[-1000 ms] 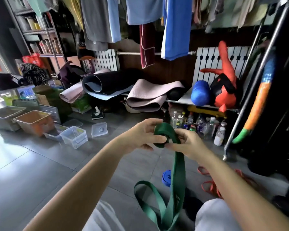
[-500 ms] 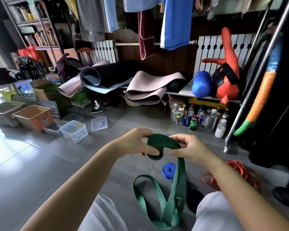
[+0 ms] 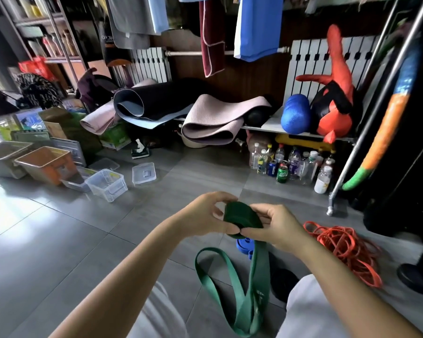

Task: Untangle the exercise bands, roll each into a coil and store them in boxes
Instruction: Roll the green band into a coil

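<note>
A wide green exercise band is partly rolled into a tight coil held above the floor between both hands. My left hand pinches the coil's left side with thumb and fingers. My right hand grips its right side, thumb under the coil. The unrolled length hangs down in a loop between my knees. A blue coiled band lies on the floor just beneath the hands. A tangle of orange bands lies on the tiles to the right.
A clear plastic box and its lid sit on the floor at left, beside an orange bin and a grey bin. Bottles and cans crowd under a shelf with rolled mats. A metal rack leg stands right.
The coil has grown a little as both hands kept turning it. The view has tilted down, bringing the orange bands and blue coil further into sight.
</note>
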